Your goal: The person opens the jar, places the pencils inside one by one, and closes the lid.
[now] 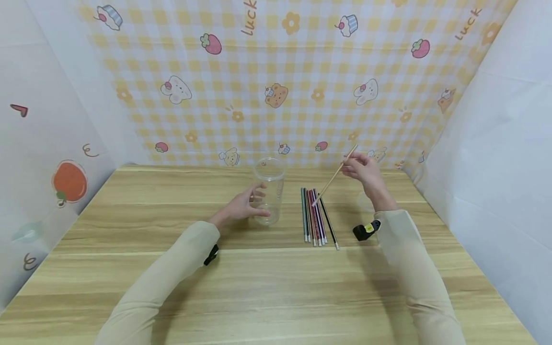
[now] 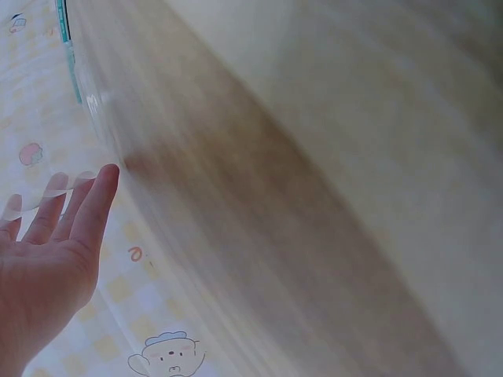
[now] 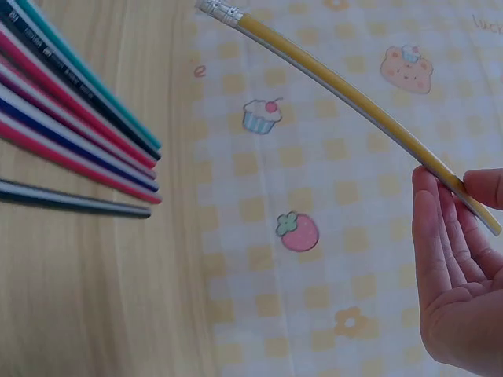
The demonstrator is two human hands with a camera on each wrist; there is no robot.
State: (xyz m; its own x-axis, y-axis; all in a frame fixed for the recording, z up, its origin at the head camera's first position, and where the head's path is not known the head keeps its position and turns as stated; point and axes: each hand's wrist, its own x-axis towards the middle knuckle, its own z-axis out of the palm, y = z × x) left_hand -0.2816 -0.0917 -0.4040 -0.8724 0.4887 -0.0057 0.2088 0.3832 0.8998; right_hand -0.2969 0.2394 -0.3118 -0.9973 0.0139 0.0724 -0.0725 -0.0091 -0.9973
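A tall clear plastic cup [image 1: 277, 191] stands upright on the table near its back edge. My left hand [image 1: 245, 205] holds the cup from its left side, thumb across the front and fingers behind, partly seen through the plastic. In the left wrist view, the fingers of the left hand [image 2: 59, 251] are extended. My right hand [image 1: 363, 171] pinches a yellow pencil [image 3: 338, 90] near one end, between thumb and fingers. This pencil slants in the air, its eraser end lower and over a row of pencils [image 1: 315, 218] lying on the table.
Several pencils lie side by side right of the cup, eraser ends toward me; a dark pencil [image 1: 329, 220] lies slightly apart at their right. A round clear object [image 1: 365, 202] lies by the right wrist. Patterned cloth [image 1: 302, 120] hangs behind the wooden table [image 1: 276, 287].
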